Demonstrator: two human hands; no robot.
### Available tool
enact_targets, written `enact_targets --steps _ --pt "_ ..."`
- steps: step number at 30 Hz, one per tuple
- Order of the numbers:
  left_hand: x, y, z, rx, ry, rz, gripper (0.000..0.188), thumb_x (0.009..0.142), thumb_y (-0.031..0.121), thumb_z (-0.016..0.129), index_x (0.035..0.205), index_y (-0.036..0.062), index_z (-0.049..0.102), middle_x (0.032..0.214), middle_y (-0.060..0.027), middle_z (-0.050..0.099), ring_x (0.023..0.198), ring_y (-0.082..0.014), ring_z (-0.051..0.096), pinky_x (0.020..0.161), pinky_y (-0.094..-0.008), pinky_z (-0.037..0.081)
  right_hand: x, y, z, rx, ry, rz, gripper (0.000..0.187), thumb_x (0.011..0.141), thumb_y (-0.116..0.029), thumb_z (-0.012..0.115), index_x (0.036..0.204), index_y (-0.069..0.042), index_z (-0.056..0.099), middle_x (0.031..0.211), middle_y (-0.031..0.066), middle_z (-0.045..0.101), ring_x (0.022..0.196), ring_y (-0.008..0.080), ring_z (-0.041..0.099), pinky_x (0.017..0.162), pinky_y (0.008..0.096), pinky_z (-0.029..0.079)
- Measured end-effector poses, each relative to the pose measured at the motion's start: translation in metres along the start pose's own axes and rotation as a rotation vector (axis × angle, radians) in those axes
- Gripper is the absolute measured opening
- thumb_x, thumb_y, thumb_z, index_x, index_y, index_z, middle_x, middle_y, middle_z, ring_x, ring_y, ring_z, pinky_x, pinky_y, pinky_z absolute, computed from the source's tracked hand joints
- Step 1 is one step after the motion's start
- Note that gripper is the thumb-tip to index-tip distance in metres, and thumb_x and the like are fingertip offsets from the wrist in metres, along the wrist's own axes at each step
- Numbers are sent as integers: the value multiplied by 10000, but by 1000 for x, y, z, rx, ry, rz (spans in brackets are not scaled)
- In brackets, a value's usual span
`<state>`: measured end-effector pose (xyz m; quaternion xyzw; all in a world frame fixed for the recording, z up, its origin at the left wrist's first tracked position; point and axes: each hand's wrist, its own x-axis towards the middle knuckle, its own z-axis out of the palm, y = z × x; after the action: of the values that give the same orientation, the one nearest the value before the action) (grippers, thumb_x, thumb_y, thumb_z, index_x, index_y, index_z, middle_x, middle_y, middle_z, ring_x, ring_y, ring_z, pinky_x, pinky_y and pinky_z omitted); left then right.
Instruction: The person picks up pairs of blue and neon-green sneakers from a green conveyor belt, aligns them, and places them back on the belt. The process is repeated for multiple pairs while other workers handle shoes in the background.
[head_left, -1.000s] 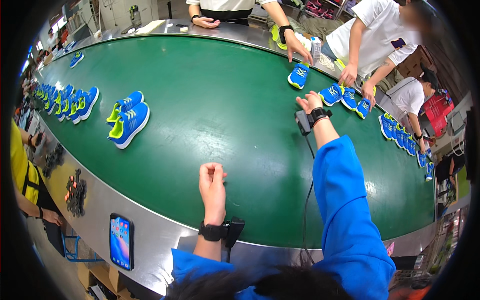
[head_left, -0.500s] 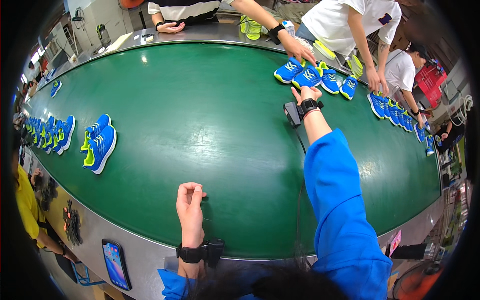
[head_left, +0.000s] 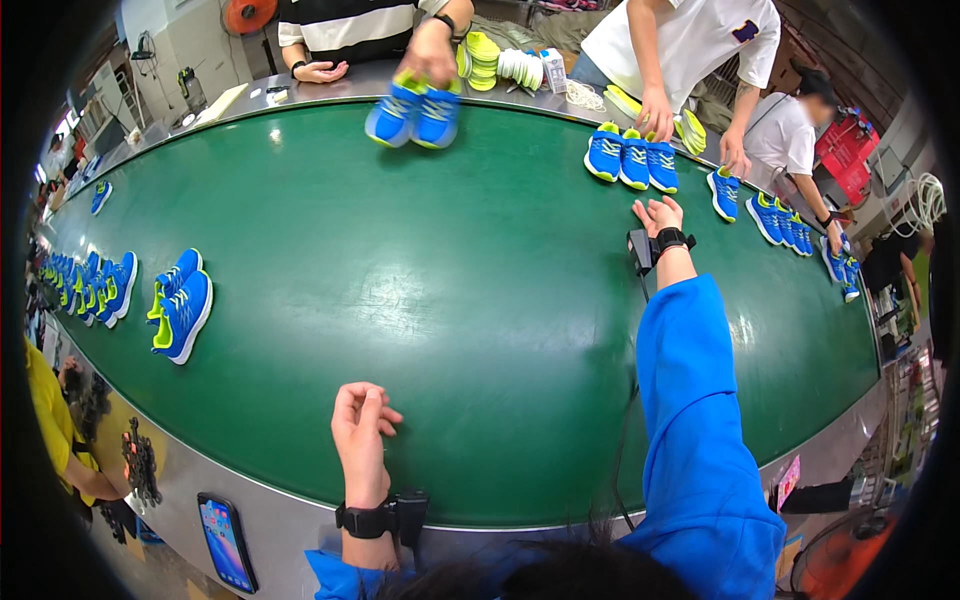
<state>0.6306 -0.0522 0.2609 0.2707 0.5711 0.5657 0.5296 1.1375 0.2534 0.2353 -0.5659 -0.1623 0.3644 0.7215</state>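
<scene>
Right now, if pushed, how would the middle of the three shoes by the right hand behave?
The middle shoe would probably slide rather than roll: it stands on its sole on the green surface. Pushed sideways, it might bump the close neighbouring shoes.

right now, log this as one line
left hand: loosely curled over green surface; right hand: open, near three blue shoes; co-worker's hand: holding two shoes

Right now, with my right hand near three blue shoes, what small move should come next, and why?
Probably ease the right hand forward to the leftmost blue shoe of those three: the hand looks empty and just short of them, and a co-worker's hand is at the rightmost shoe, so the left side seems freer.
</scene>
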Motion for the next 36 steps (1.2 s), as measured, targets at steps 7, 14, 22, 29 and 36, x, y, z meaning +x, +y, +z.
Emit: enact_targets --steps 7,14,22,29,36 --pt "-3 -4 1 8 -43 -151 149 986 167 536 919 34 544 804 -45 566 592 -88 559 483 -192 395 -3 42 89 -40 -75 -54 771 797 128 625 1405 -137 233 1343 229 375 1079 388 544 712 509 624" --pt "-3 -5 3 29 -22 -99 147 985 165 538 914 37 554 819 -44 577 610 -79 558 492 -182 393 2 37 98 -199 66 -24 665 677 54 785 1155 -117 354 1141 179 499 780 274 627 548 364 614" --pt "-4 -11 7 9 -29 -71 129 979 178 550 939 57 568 824 -15 572 663 -78 563 529 -191 414 -78 26 56 -446 -200 135 510 734 28 698 1127 -150 426 924 107 571 494 166 529 405 307 476" --pt "-2 -15 20 54 -95 33 171 958 248 588 997 81 590 928 -21 610 791 -99 589 634 -233 448 -287 -77 17 -1005 -841 -116 378 759 8 623 1086 -146 511 1012 82 555 588 118 548 406 233 406" --pt "-6 -11 31 97 -100 452 373 952 360 544 1219 106 602 1207 -83 564 1131 -204 470 964 -332 364 -385 -114 29 -1195 -1258 -57 322 797 -6 595 1090 -120 524 1089 89 555 634 110 576 417 268 468"
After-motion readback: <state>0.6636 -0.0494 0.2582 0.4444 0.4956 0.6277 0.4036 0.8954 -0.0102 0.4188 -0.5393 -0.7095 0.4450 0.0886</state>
